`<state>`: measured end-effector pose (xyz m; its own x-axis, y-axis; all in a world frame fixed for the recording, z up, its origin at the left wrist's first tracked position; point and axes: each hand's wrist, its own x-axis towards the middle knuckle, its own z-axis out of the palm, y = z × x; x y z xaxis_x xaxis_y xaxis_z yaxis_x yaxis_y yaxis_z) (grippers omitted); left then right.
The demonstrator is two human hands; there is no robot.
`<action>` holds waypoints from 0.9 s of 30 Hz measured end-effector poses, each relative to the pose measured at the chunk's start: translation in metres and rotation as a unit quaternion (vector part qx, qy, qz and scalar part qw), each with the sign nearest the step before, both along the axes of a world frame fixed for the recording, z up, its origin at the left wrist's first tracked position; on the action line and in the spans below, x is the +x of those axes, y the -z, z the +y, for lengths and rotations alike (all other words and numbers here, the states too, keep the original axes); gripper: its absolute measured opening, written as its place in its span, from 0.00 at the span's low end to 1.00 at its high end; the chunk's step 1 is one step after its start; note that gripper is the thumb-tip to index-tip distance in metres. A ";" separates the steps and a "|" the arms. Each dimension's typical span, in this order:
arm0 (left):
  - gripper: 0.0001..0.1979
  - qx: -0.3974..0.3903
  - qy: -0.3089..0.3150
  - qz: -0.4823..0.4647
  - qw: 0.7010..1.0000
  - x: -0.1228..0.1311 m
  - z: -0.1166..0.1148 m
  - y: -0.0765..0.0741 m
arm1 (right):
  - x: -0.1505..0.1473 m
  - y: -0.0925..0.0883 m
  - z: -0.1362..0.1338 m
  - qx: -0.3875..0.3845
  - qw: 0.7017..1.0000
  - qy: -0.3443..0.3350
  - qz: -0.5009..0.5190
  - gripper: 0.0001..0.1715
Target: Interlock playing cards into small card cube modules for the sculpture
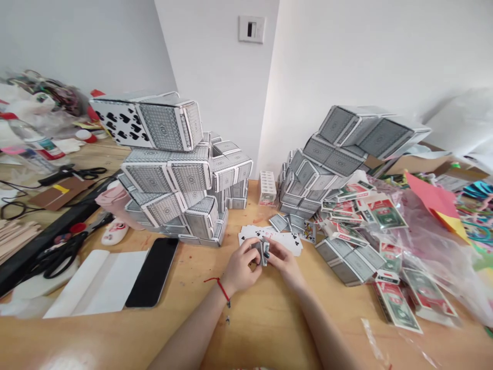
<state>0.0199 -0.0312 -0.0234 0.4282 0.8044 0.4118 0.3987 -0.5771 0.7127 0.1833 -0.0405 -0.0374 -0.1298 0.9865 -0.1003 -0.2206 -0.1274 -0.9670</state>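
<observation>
Both hands meet over the wooden table (192,329), around a small grey-backed playing card (263,251) that looks bent or folded. My left hand (241,264), with a red string at its wrist, is closed on the card's left side. My right hand (283,261) pinches the card from the right. Just beyond the fingers, several white playing cards (288,242) lie face up in a spread. A few grey card pieces (280,222) lie behind them.
Tall stacks of folded-card blocks stand at left (188,174) and right (327,154). A black phone (153,272), white paper (100,282) and black scissors (63,254) lie left. Right are a card block (350,262), card boxes (398,306) and plastic wrap (442,241).
</observation>
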 end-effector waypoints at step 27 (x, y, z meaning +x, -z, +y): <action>0.09 -0.024 0.022 -0.034 0.999 0.007 -0.005 0.004 | -0.017 -0.001 -0.008 -0.078 0.978 -0.005 0.195 0.22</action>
